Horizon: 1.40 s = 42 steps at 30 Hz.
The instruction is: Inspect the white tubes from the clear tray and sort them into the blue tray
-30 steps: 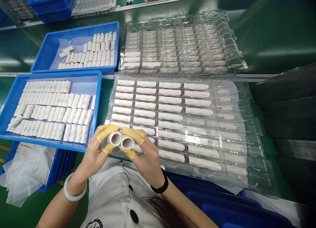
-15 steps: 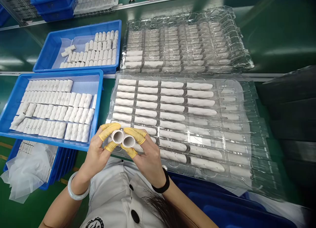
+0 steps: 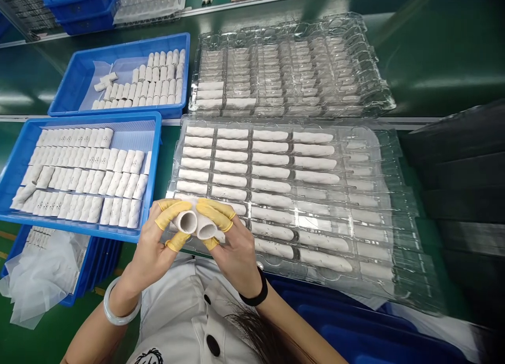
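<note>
Side by side in front of my body are two white hollow tubes, their open ends facing me. My left hand (image 3: pixel 160 243) is closed on the left tube (image 3: pixel 187 215), thumb below and fingers above. With a similar pinch, my right hand (image 3: pixel 229 238) grips the right tube (image 3: pixel 207 228). Yellow finger cots cover several fingertips on both hands. The tubes appear to touch along their sides, the right one's end slightly lower. Just beyond them lies a clear plastic tray (image 3: pixel 272 266) with rows of long white pieces in its slots.
Left of the tray, a blue bin (image 3: pixel 134 123) holds rows of short white tubes. Another blue bin (image 3: pixel 79 69) with similar pieces sits behind it. A second clear tray (image 3: pixel 379 90) lies at the back. Dark stacked trays (image 3: pixel 465 185) stand at the right; blue bins (image 3: pixel 347 327) are below the table edge.
Both hands keep hold of the tubes in nearly the same place. The two tubes have tilted slightly against each other, the left end now sitting higher. The camera view has shifted a little.
</note>
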Each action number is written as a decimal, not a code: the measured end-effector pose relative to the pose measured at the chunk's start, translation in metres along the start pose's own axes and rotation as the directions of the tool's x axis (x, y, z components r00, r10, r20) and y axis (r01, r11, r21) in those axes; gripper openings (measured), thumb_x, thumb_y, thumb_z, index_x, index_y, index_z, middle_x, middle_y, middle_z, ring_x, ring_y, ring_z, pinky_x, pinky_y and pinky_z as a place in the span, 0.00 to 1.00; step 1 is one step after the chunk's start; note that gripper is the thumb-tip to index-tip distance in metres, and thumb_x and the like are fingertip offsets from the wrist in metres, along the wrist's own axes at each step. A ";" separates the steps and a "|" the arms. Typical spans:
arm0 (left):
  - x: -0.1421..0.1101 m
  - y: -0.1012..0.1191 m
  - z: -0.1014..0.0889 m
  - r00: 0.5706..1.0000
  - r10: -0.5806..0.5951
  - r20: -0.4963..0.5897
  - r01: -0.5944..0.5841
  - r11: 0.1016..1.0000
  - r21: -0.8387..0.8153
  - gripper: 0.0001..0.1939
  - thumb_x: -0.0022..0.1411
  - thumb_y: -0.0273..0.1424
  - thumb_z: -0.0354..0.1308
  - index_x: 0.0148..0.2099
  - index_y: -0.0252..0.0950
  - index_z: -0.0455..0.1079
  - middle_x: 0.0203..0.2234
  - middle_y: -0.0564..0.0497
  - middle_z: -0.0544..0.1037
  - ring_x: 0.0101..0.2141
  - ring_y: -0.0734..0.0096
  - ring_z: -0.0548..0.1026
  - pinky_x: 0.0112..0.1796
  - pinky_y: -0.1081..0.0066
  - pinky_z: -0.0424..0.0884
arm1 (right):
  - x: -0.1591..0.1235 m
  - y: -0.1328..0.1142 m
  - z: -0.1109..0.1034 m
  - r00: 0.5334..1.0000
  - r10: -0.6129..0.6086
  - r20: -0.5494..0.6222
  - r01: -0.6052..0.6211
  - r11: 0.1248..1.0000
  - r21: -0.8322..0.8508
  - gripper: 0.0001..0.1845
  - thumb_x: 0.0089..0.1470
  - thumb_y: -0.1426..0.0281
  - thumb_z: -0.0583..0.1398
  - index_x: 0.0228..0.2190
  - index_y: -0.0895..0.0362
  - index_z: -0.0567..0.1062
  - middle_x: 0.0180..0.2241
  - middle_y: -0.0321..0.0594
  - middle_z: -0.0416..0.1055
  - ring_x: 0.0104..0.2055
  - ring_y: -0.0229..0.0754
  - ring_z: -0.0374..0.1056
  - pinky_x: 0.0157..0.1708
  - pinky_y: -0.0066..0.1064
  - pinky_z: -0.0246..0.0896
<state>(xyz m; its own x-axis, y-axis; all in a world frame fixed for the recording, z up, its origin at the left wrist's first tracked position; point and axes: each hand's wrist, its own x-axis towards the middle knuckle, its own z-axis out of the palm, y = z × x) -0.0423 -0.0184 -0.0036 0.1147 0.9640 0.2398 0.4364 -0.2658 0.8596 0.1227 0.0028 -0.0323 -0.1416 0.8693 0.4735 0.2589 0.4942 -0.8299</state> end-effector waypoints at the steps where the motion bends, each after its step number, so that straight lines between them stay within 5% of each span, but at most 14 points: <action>1: 0.000 0.000 0.001 1.000 -0.026 -0.004 0.026 0.999 -0.029 0.18 0.65 0.26 0.56 0.56 0.44 0.66 0.46 0.46 0.71 0.49 0.61 0.70 0.50 0.60 0.68 | 0.000 0.000 0.000 1.000 0.016 -0.003 -0.016 0.999 0.037 0.23 0.57 0.77 0.61 0.52 0.47 0.72 0.47 0.43 0.75 0.49 0.45 0.73 0.47 0.40 0.73; 6: 0.003 -0.002 0.000 0.991 -0.129 -0.022 0.123 0.977 -0.172 0.12 0.66 0.30 0.55 0.51 0.40 0.66 0.45 0.44 0.70 0.47 0.61 0.71 0.47 0.61 0.70 | 0.004 -0.005 -0.009 0.985 0.099 0.143 -0.134 0.956 0.261 0.19 0.58 0.75 0.61 0.50 0.48 0.73 0.47 0.42 0.77 0.50 0.45 0.73 0.47 0.39 0.73; 10: 0.008 -0.001 -0.008 0.978 -0.170 0.119 0.196 0.947 -0.255 0.12 0.62 0.31 0.61 0.49 0.40 0.71 0.44 0.46 0.76 0.46 0.61 0.74 0.46 0.64 0.72 | 0.008 -0.006 -0.018 0.943 0.122 0.310 -0.241 0.894 0.378 0.15 0.60 0.67 0.61 0.49 0.49 0.72 0.47 0.42 0.76 0.48 0.45 0.73 0.46 0.39 0.72; 16: 0.012 0.012 -0.011 0.939 -0.242 0.244 0.289 0.940 -0.182 0.19 0.58 0.31 0.65 0.53 0.39 0.73 0.45 0.45 0.80 0.45 0.58 0.78 0.45 0.64 0.74 | 0.000 0.001 -0.017 0.991 0.086 0.106 -0.103 0.981 0.164 0.28 0.58 0.65 0.63 0.58 0.45 0.63 0.49 0.44 0.69 0.49 0.46 0.70 0.47 0.42 0.73; 21: 0.009 0.019 -0.015 0.986 -0.017 0.163 -0.002 0.993 0.115 0.20 0.59 0.28 0.64 0.54 0.40 0.72 0.36 0.48 0.80 0.35 0.66 0.78 0.34 0.69 0.74 | 0.000 -0.003 -0.023 0.990 -0.133 -0.038 0.128 0.985 -0.115 0.42 0.55 0.73 0.64 0.64 0.44 0.53 0.44 0.44 0.69 0.49 0.50 0.71 0.47 0.47 0.74; 24: 0.009 0.022 -0.019 0.969 0.147 0.198 -0.202 0.934 0.295 0.20 0.60 0.27 0.63 0.55 0.39 0.71 0.37 0.47 0.80 0.35 0.66 0.78 0.33 0.69 0.74 | 0.005 -0.007 -0.029 0.970 -0.242 -0.028 0.234 0.957 -0.169 0.43 0.54 0.76 0.65 0.64 0.44 0.53 0.43 0.44 0.71 0.44 0.48 0.73 0.40 0.43 0.77; 32: 0.013 0.038 -0.023 0.921 0.180 0.346 -0.348 0.780 0.520 0.11 0.64 0.27 0.56 0.48 0.35 0.72 0.34 0.46 0.79 0.30 0.65 0.76 0.28 0.66 0.71 | 0.005 0.000 -0.037 0.916 -0.399 0.046 0.401 0.901 -0.164 0.37 0.52 0.81 0.63 0.60 0.49 0.61 0.41 0.44 0.72 0.40 0.43 0.74 0.36 0.38 0.78; 42: 0.016 0.040 -0.019 0.912 0.177 0.369 -0.376 0.718 0.586 0.05 0.63 0.27 0.54 0.40 0.37 0.71 0.28 0.48 0.76 0.25 0.67 0.71 0.24 0.67 0.64 | -0.016 0.019 -0.041 0.977 -0.135 0.163 0.146 0.988 -0.056 0.17 0.55 0.70 0.63 0.47 0.45 0.73 0.35 0.40 0.78 0.35 0.47 0.74 0.33 0.44 0.75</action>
<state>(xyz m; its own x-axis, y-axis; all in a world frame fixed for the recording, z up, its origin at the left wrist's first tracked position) -0.0401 -0.0138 0.0432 0.5112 0.8347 0.2049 0.7928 -0.5500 0.2626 0.1688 -0.0015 -0.0439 -0.3292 0.7837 0.5267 0.2888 0.6147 -0.7340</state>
